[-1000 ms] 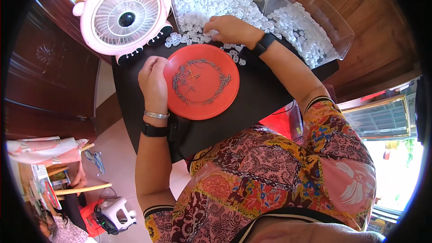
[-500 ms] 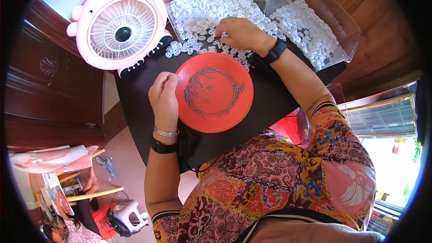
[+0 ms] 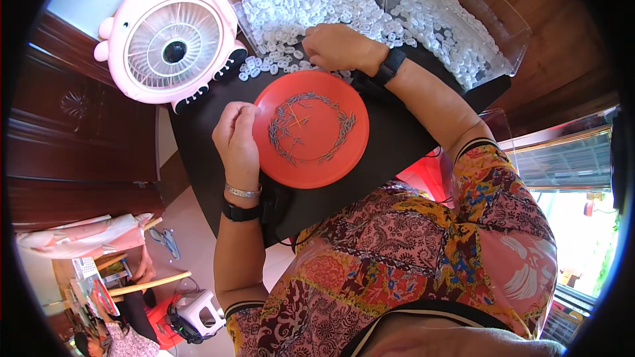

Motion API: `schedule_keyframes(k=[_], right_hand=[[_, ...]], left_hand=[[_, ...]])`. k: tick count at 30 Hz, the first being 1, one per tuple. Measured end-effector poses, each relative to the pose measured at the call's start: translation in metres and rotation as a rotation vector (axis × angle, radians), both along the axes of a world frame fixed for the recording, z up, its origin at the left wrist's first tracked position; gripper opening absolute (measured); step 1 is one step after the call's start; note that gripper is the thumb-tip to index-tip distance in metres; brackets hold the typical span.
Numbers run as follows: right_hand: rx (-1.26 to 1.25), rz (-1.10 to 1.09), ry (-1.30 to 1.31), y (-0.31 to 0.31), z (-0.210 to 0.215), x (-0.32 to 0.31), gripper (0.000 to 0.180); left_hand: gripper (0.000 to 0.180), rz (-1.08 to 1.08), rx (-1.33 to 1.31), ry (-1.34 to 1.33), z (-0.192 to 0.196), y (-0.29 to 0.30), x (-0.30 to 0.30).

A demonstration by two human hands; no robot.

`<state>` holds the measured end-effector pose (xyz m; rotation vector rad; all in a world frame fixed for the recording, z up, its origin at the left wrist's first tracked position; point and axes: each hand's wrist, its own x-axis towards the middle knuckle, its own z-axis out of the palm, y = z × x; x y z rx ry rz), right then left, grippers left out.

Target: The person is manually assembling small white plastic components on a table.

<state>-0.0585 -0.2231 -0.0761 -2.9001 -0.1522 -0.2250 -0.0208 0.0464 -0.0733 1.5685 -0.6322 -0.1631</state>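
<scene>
A round red plate [image 3: 311,175] lies on the black table, with many small grey pins [image 3: 345,125] in a rough ring and a thin yellowish stick [image 3: 295,115] among them. My left hand [image 3: 238,133] is closed at the plate's left rim, thumb against the fingers; whatever it grips is hidden. Beyond the plate, my right hand [image 3: 338,47] reaches over loose small white oval plastic pieces [image 3: 268,65] with holes. Its fingers are curled down and bunched, their tips out of sight, so anything between them cannot be made out.
Behind stand two clear bins, the left heaped with white pieces [image 3: 311,0], the right bin [image 3: 519,49] part full. A pink animal-shaped fan [image 3: 174,39] stands at the left table edge. Another person [image 3: 129,340] is at the lower left, near a white stool [image 3: 198,312].
My right hand has turned and its fingers have curled in, with the tips now hidden. The left hand stays closed by the plate. The whole view has shifted slightly.
</scene>
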Motion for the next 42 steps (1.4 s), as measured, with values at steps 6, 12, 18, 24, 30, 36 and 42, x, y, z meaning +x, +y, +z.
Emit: schedule_keyframes(k=[6, 12, 18, 24, 30, 36, 42], right_hand=[[0.084, -0.014, -0.262, 0.002, 0.003, -0.007, 0.014], [0.389, 0.316, -0.436, 0.053, 0.035, -0.024, 0.006], [0.310, 0.466, -0.384, 0.073, 0.037, -0.034, 0.009], [0.509, 0.496, -0.241, 0.074, 0.034, -0.034, 0.012], [0.745, 0.494, -0.137, 0.077, 0.034, -0.033, 0.016], [0.757, 0.505, -0.121, 0.078, 0.042, -0.037, 0.019], [0.839, 0.447, -0.070, 0.072, 0.039, -0.035, 0.016]], left_hand=[[0.016, -0.111, 0.032, -0.006, 0.011, -0.002, -0.015], [0.021, -0.225, 0.071, 0.172, 0.008, -0.007, -0.026], [0.028, -0.286, 0.059, 0.293, 0.002, -0.005, -0.021], [0.024, -0.315, -0.013, 0.384, -0.007, -0.005, -0.022], [0.023, -0.316, -0.031, 0.431, -0.002, -0.005, -0.021], [0.020, -0.330, -0.073, 0.403, 0.000, -0.006, -0.023], [0.018, -0.311, -0.071, 0.296, 0.003, -0.004, -0.022]])
